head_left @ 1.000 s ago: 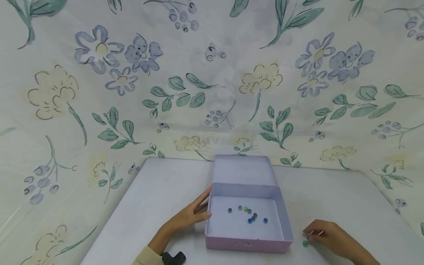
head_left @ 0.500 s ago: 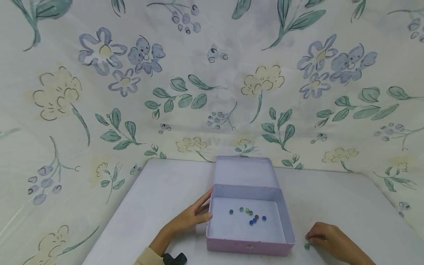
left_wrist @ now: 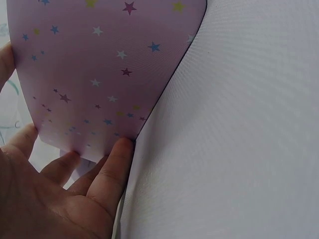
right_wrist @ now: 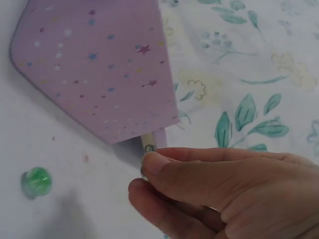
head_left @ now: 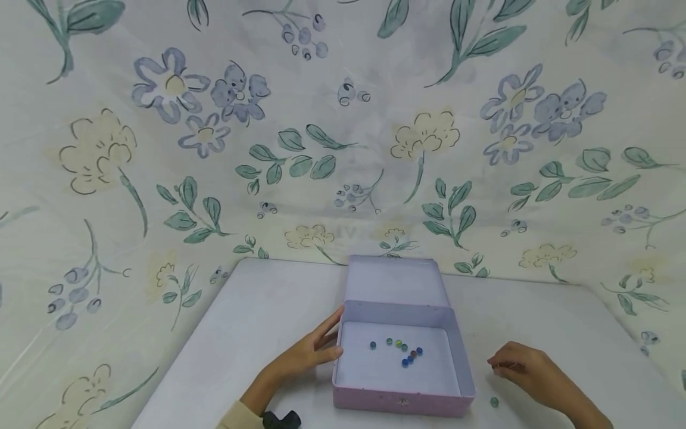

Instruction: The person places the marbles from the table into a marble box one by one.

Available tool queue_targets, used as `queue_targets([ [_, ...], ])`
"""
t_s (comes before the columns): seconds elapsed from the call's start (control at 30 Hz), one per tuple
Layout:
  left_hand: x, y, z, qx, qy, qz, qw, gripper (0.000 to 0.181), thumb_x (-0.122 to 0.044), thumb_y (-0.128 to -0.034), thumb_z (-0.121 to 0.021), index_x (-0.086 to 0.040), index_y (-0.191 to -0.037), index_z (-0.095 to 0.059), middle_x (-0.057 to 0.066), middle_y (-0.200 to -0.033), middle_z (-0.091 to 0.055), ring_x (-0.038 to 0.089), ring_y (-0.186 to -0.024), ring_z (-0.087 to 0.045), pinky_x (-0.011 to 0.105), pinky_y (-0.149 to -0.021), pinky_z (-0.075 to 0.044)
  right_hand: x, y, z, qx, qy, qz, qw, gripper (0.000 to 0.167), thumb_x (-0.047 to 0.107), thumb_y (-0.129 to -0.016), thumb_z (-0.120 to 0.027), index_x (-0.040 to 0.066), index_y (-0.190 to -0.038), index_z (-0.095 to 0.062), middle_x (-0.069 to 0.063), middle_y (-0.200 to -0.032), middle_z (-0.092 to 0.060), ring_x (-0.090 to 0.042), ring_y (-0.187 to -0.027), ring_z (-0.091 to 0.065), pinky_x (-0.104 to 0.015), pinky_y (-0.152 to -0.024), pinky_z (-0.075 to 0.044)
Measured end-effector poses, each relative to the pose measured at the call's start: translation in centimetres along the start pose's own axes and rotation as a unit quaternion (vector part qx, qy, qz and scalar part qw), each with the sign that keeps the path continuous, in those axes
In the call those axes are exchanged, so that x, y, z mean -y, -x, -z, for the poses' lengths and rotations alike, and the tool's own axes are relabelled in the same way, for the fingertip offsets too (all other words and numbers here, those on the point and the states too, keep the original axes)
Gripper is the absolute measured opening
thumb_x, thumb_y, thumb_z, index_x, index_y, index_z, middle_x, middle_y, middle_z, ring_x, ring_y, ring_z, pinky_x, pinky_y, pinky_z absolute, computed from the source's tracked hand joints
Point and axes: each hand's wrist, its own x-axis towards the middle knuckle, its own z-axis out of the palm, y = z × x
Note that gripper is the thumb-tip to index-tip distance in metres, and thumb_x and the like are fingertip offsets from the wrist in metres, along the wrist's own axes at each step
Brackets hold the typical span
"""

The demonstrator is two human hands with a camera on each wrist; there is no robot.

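Observation:
A lilac tin box [head_left: 404, 400] stands with its lid [head_left: 395, 280] raised at the back. Several marbles, among them a yellow-green marble [head_left: 398, 344] and a blue marble [head_left: 405, 363], lie on its floor. My left hand [head_left: 308, 354] rests with extended fingers against the box's left wall; its fingertips touch the star-printed side in the left wrist view. Right of the box, my right hand [head_left: 527, 372] pinches a small marble [right_wrist: 143, 172] between thumb and fingers, mostly hidden by them. A green marble [right_wrist: 37, 181] lies on the table below that hand.
The white table [head_left: 289, 292] runs back to a floral cloth [head_left: 364, 119] that hangs behind and at the sides. A black object [head_left: 281, 420] sits by the left sleeve at the bottom edge.
My right hand has risen off the table with the pinched marble, leaving the green marble behind. A blue marble in the box has rolled left toward the others. The left hand stays.

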Motion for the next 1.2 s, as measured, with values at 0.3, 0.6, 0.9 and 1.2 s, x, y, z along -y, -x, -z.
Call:
queue_targets([
  [0.3, 0.6, 0.2, 0.2, -0.002, -0.001, 0.003, 1.0, 0.079, -0.031, -0.1018, -0.056, -0.032, -0.162, -0.006, 0.009, -0.17, 0.0, 0.052, -0.149, -0.017, 0.063, -0.112, -0.037, 3.0, -5.6, 0.3, -0.008, 0.037, 0.04, 0.9985, 0.02, 0.0, -0.085, -0.075, 0.012, -0.101, -0.074, 0.005, -0.093, -0.07, 0.002, -0.082, -0.064, -0.019, -0.067, -0.058],
  [0.6, 0.8, 0.4, -0.2, 0.003, 0.014, 0.009, 0.9999, 0.079, -0.03, -0.1019, -0.056, -0.03, -0.162, -0.005, 0.011, -0.169, 0.002, 0.056, -0.148, -0.014, 0.064, -0.109, -0.04, 5.4, -11.9, -1.3, 0.094, 0.037, 0.039, 0.9941, 0.023, -0.001, -0.086, -0.073, 0.014, -0.103, -0.076, 0.005, -0.097, -0.07, -0.002, -0.088, -0.064, -0.019, -0.074, -0.058],
  [0.9, 0.6, 0.1, 0.0, 0.002, 0.002, 0.003, 1.0, 0.078, -0.028, -0.1022, -0.055, -0.031, -0.162, -0.005, 0.011, -0.169, 0.003, 0.055, -0.148, -0.016, 0.064, -0.112, -0.036, 5.3, -15.2, -3.2, 0.147, 0.06, 0.033, 0.9867, 0.016, 0.003, -0.089, -0.072, 0.011, -0.102, -0.077, 0.004, -0.097, -0.071, 0.0, -0.084, -0.061, -0.018, -0.073, -0.056],
  [1.2, 0.2, -0.3, 0.1, 0.003, 0.003, 0.003, 1.0, 0.079, -0.028, -0.1018, -0.057, -0.034, -0.162, -0.005, 0.01, -0.17, 0.003, 0.054, -0.149, -0.016, 0.063, -0.111, -0.039, 5.0, -16.8, -5.2, 0.178, 0.056, 0.004, 0.9823, 0.015, 0.001, -0.088, -0.072, 0.005, -0.101, -0.077, 0.004, -0.091, -0.069, -0.002, -0.08, -0.061, -0.018, -0.073, -0.056],
])
